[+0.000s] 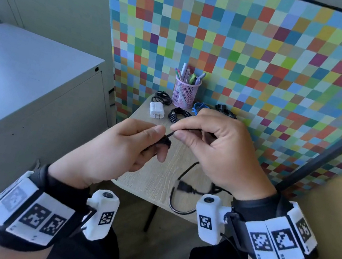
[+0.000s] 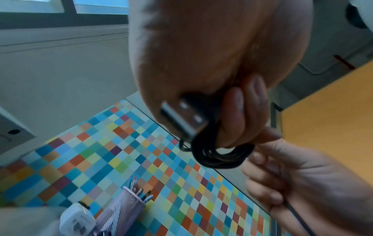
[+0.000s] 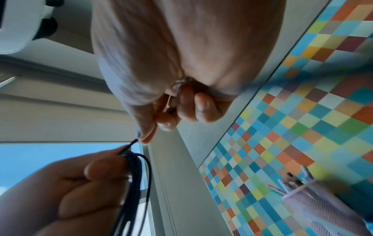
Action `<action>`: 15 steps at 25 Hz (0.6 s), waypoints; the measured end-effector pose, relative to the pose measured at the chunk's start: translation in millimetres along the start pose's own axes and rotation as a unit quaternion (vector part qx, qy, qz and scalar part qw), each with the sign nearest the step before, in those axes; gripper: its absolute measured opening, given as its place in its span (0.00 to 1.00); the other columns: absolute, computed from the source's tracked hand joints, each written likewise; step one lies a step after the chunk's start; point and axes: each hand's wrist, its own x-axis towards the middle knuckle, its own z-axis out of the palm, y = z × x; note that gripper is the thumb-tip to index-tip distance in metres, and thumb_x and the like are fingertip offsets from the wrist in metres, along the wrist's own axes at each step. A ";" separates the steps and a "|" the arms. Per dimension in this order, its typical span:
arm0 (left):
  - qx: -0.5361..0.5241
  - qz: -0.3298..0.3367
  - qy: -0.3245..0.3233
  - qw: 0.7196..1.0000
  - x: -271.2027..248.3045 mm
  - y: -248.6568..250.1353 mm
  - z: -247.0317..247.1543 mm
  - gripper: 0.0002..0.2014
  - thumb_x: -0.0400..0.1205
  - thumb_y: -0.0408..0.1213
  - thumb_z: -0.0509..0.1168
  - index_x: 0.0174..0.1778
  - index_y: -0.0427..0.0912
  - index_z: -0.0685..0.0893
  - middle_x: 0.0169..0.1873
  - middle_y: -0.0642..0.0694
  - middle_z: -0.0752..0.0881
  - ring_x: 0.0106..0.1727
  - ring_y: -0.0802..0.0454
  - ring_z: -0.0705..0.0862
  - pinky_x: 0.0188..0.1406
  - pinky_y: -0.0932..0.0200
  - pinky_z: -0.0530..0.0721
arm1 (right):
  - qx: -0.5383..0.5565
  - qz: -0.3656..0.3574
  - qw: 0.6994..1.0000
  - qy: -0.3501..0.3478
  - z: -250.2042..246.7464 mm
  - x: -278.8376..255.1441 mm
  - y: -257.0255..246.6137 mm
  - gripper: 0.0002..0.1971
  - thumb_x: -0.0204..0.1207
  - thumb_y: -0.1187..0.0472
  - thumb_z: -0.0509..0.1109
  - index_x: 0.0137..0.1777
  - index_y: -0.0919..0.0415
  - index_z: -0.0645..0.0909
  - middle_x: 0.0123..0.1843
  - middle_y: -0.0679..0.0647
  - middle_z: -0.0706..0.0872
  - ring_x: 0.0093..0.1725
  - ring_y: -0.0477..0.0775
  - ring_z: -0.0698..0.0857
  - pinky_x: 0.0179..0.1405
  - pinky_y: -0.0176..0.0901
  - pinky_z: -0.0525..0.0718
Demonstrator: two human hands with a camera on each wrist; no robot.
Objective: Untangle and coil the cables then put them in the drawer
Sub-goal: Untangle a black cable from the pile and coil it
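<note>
Fingers (image 1: 153, 132) of the left hand (image 1: 124, 144) curl around a small coil of black cable (image 2: 220, 153), its USB plug (image 2: 183, 119) against the palm. The right hand (image 1: 218, 151) pinches the cable's free run between thumb and forefinger, above the counter (image 1: 156, 183) near its front edge. Coiled cables (image 1: 178, 114), a white charger (image 1: 157, 110) and a pink pen cup (image 1: 184, 93) sit along the back edge.

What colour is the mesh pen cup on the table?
Pale pink mesh pen cup, clearest in the head view.

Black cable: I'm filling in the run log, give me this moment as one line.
left hand grips coiled black cable | right hand pinches its strand | tail on table
</note>
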 end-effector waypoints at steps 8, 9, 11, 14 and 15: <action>-0.145 0.006 -0.092 0.985 -5.0 -2.8 7.1 0.21 0.84 0.40 0.51 0.38 0.38 0.88 0.21 0.48 0.62 0.21 0.50 0.60 0.23 0.59 0.63 | -0.021 0.028 0.998 0.046 10.2 -3.0 20.9 0.08 0.84 0.66 0.74 0.57 0.56 0.94 0.47 0.47 0.87 0.49 0.46 0.86 0.48 0.37 0.81; -0.158 0.000 -0.096 0.983 -4.3 -2.6 10.3 0.21 0.83 0.40 0.51 0.35 0.39 0.88 0.21 0.48 0.61 0.21 0.51 0.59 0.22 0.60 0.60 | -0.045 0.025 0.997 0.064 13.2 -3.1 21.1 0.08 0.83 0.64 0.76 0.56 0.54 0.94 0.46 0.46 0.84 0.47 0.44 0.83 0.48 0.33 0.78; -0.191 -0.007 -0.091 0.977 -2.4 -3.3 16.9 0.21 0.82 0.40 0.51 0.32 0.38 0.85 0.21 0.49 0.59 0.20 0.53 0.57 0.20 0.61 0.57 | -0.057 0.033 0.995 0.080 19.9 -4.8 21.9 0.07 0.83 0.64 0.76 0.55 0.53 0.94 0.41 0.43 0.80 0.39 0.44 0.80 0.42 0.32 0.75; -0.249 -0.009 -0.065 0.966 2.0 -5.7 24.4 0.22 0.82 0.45 0.53 0.29 0.38 0.83 0.20 0.51 0.59 0.20 0.56 0.55 0.19 0.62 0.52 | 0.040 0.111 0.992 0.045 28.3 -7.9 20.6 0.09 0.84 0.65 0.73 0.54 0.52 0.93 0.41 0.45 0.91 0.40 0.47 0.88 0.43 0.40 0.85; -0.263 -0.004 -0.052 0.964 3.2 -6.2 25.7 0.24 0.83 0.49 0.54 0.28 0.39 0.83 0.20 0.52 0.58 0.19 0.57 0.55 0.19 0.62 0.51 | 0.081 0.133 0.987 0.027 31.7 -9.3 19.0 0.10 0.86 0.66 0.71 0.55 0.53 0.93 0.43 0.46 0.93 0.43 0.48 0.91 0.47 0.41 0.86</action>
